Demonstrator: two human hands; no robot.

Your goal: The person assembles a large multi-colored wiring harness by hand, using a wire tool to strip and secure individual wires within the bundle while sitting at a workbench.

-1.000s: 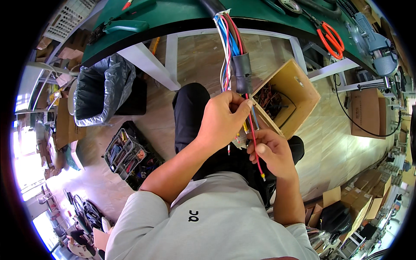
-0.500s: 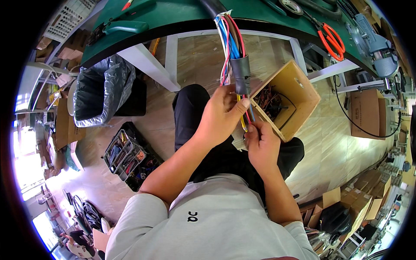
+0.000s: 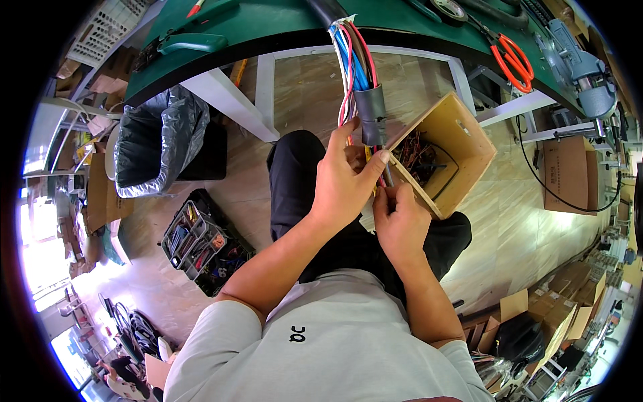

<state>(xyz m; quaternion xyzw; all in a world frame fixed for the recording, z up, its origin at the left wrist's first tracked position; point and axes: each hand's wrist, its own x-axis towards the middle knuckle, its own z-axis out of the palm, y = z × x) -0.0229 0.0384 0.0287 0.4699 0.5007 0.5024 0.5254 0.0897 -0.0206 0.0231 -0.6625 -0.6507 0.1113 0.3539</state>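
Observation:
A thick black cable (image 3: 326,9) hangs over the bench edge toward me, its sheath cut back to bare blue, red, brown and white wires (image 3: 360,63). Lower down, a short black sleeve (image 3: 370,110) surrounds part of the bundle. Some red and white strands run outside it on the left. My left hand (image 3: 345,175) is closed around the wires just below the sleeve, thumb toward the right. Close beneath it, my right hand (image 3: 400,218) pinches the wire ends between thumb and forefinger. The fingers hide most of those ends.
A wooden box (image 3: 469,144) holding wire scraps stands right of my hands. On the green bench (image 3: 281,17) lie orange-handled scissors (image 3: 512,63) and a green-handled tool (image 3: 194,43); a vise (image 3: 589,74) sits at right. A lined bin (image 3: 157,144) and toolbox (image 3: 201,244) are at left.
My right hand has moved slightly up and left along the wires, closer to my left hand. My left hand and the sleeve have shifted only a little.

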